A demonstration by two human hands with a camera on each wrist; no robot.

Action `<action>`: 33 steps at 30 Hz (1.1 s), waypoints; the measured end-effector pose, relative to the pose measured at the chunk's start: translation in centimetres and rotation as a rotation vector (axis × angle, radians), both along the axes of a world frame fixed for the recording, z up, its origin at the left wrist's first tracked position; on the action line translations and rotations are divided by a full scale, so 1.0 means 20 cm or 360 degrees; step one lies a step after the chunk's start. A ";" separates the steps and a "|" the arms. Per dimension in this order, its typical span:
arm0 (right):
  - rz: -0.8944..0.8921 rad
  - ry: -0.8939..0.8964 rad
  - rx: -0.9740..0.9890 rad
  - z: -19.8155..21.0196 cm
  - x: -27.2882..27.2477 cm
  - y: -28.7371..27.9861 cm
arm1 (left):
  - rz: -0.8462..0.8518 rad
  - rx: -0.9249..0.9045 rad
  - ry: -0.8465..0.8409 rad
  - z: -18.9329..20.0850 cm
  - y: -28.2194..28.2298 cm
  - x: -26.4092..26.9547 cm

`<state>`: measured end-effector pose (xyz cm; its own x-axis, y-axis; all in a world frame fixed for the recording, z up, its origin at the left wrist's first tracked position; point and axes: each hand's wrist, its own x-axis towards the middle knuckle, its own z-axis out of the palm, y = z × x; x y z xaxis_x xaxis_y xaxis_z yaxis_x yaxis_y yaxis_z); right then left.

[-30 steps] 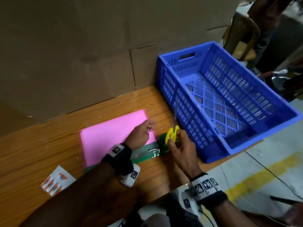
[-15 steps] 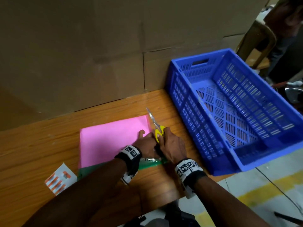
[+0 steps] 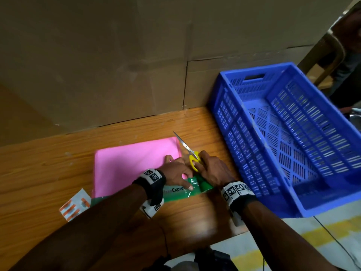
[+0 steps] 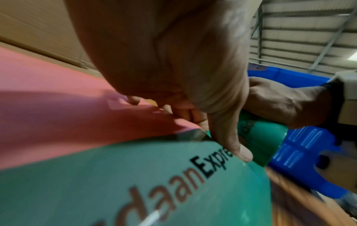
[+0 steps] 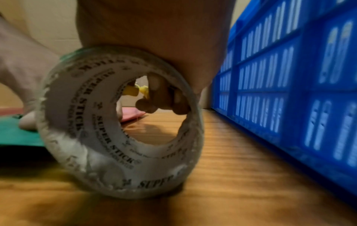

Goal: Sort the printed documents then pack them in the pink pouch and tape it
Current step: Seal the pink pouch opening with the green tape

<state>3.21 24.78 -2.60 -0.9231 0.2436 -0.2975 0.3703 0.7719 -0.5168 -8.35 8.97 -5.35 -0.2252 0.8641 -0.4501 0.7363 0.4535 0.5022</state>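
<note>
Green tape [image 3: 175, 190] pressed on pink pouch [image 3: 134, 165] by flat left hand [image 3: 175, 174]; right hand [image 3: 212, 170] grips scissors [image 3: 192, 156], roll [image 5: 119, 122]. Taping step; cut judged next.

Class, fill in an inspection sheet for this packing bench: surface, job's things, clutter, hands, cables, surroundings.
Surface: wooden table.
Job's things: pink pouch lies flat; green tape along its near edge; tape roll at the strip's right end.
Clutter: orange-printed card.
Hands: left hand presses the tape; right hand holds scissors over the roll.
Cables: thin cable on the floor.
Surroundings: blue crate, cardboard wall.
</note>
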 end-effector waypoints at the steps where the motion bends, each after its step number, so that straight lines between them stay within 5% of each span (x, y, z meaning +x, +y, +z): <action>1: 0.0017 -0.0009 0.0045 0.00 -0.01 -0.01 | -0.0002 -0.0002 0.0010 0.00 0.01 0.00; 9: -0.0160 0.0016 0.0369 -0.01 0.00 0.00 | 0.0059 0.0040 -0.0053 0.01 0.02 -0.03; 17: -0.0259 0.0125 0.0232 -0.05 0.01 0.04 | 0.0187 0.0234 -0.0445 -0.03 -0.02 0.01; 23: -0.0558 0.0422 -0.0066 -0.08 0.03 0.08 | 0.0110 0.0183 -0.0489 -0.01 -0.01 0.02; 28: -0.0821 0.0883 -0.0321 0.09 0.11 0.02 | 0.0156 0.0100 -0.0445 -0.03 0.00 0.01; 33: -0.0574 0.0504 -0.1118 0.20 0.50 -0.16 | 0.0086 0.0176 -0.0451 -0.06 0.00 -0.01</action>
